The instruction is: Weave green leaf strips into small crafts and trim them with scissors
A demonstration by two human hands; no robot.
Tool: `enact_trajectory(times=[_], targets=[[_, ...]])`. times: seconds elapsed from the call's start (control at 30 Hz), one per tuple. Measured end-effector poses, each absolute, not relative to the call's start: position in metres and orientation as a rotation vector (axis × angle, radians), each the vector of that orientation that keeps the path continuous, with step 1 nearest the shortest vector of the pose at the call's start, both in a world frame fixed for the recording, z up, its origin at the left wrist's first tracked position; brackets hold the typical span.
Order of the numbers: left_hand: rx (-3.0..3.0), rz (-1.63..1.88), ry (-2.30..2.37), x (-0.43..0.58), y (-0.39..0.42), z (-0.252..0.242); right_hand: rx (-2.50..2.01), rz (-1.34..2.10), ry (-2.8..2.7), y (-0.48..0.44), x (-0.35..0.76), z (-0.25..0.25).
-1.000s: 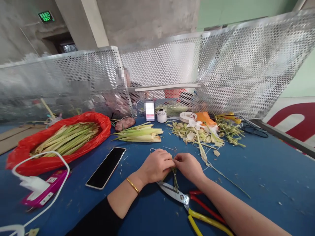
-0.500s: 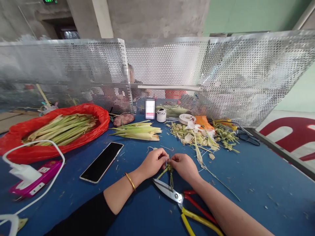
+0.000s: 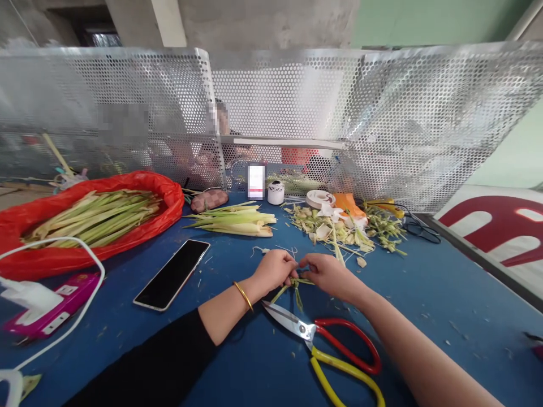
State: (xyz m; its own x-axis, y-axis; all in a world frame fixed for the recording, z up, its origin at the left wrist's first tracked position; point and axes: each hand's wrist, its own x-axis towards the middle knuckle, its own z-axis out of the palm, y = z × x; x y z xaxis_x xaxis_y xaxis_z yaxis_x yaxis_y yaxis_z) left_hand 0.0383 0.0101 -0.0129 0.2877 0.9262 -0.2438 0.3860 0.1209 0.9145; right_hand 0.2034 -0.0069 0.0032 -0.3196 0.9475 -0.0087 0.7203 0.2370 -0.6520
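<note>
My left hand (image 3: 274, 270) and my right hand (image 3: 326, 274) meet over the blue table (image 3: 424, 282), both pinched on a small bundle of green leaf strips (image 3: 292, 285) whose ends hang down between them. A gold bangle sits on my left wrist. Just below the hands lie scissors (image 3: 322, 345) with red and yellow handles, blades pointing left. A black phone (image 3: 172, 274) lies face up to the left of my left hand.
A red plastic bag (image 3: 85, 249) holds long green stalks at left; a loose stalk bundle (image 3: 235, 221) lies at centre back. Leaf trimmings (image 3: 339, 229), tape rolls (image 3: 276, 192) and cables sit near the perforated metal screen (image 3: 297, 113). A pink power strip (image 3: 46, 308) with white charger lies front left.
My hands shifted slightly up and right on the table while working the leaf strips. The view tilted, so the scissors' handles now show fully.
</note>
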Motion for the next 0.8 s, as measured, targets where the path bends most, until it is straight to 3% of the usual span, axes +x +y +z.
enact_trajectory(times=[0.23,0.53,0.8], targets=[[1.447,0.595,1.286,0.037,0.011,-0.012,-1.451,0.615,-2.050,-0.005,0.208,0.008],[1.499,0.520,1.145,0.027,0.016,-0.009,-1.313,1.083,-1.468,-0.002,0.185,-0.014],[1.479,0.582,1.082,0.026,0.015,-0.012,-1.199,1.174,-1.359,0.002,0.189,-0.013]])
